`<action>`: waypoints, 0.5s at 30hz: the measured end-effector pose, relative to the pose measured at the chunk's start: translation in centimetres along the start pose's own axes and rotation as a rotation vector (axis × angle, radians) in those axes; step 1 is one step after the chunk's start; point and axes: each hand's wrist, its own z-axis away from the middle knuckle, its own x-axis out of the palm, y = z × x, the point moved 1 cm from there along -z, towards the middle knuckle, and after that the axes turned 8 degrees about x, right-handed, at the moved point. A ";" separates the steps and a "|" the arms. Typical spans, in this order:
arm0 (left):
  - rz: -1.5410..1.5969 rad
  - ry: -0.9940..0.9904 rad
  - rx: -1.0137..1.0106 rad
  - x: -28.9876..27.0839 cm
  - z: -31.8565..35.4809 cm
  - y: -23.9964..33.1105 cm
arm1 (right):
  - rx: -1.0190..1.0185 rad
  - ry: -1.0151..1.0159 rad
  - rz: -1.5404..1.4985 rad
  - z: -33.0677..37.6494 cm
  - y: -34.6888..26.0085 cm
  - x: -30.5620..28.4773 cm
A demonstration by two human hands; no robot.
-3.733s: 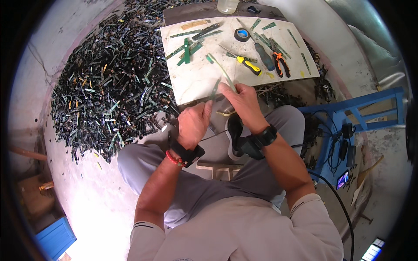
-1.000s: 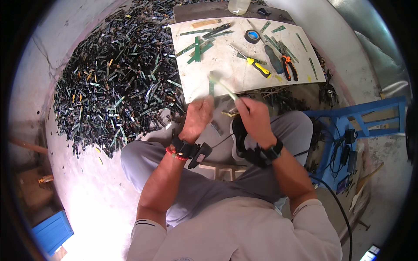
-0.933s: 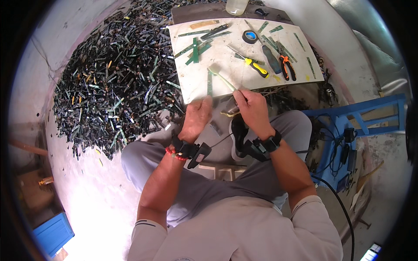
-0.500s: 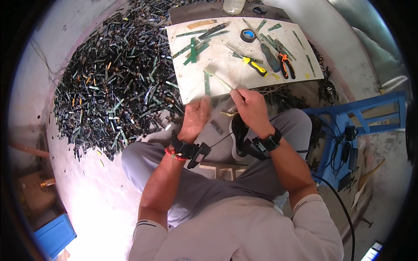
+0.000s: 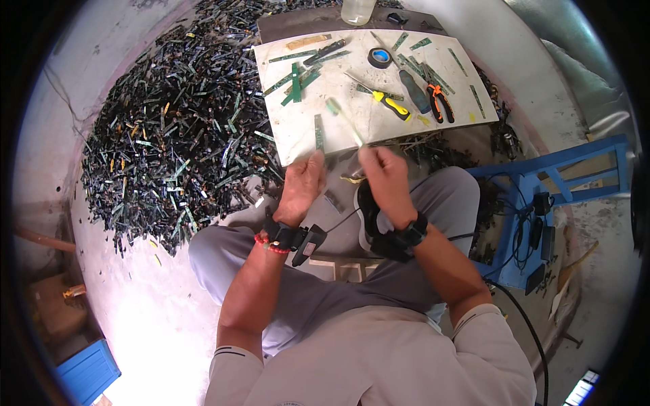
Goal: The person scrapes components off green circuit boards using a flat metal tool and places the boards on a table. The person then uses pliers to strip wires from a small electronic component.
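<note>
My left hand (image 5: 303,184) pinches the lower end of a narrow green circuit-board strip (image 5: 318,131) and holds it upright over the near edge of a white board (image 5: 352,125). My right hand (image 5: 381,174) grips a pale toothbrush (image 5: 344,120). Its head is angled up and left, close beside the top of the strip. Both hands hover above my lap, and each wrist wears a black strap.
On the board lie more green strips (image 5: 296,78), a yellow-handled screwdriver (image 5: 391,105), orange-handled pliers (image 5: 440,101) and a black tape roll (image 5: 380,57). A large heap of dark and green strips (image 5: 176,135) covers the floor to the left. A blue frame (image 5: 562,169) with cables stands at the right.
Both hands stay in about the same place over the board's near edge. The toothbrush head has shifted slightly along the strip held by my left hand.
</note>
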 end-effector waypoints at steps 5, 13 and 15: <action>0.070 -0.037 -0.087 -0.1 0.4 0.1 | 0.115 -0.145 -0.153 2.4 -0.1 2.0; 0.076 -0.036 -0.074 0.7 0.7 -0.1 | 0.082 -0.172 -0.351 3.0 -1.7 3.9; 0.124 -0.025 -0.083 0.7 0.7 -0.2 | 0.107 -0.191 -0.410 2.5 -1.3 4.2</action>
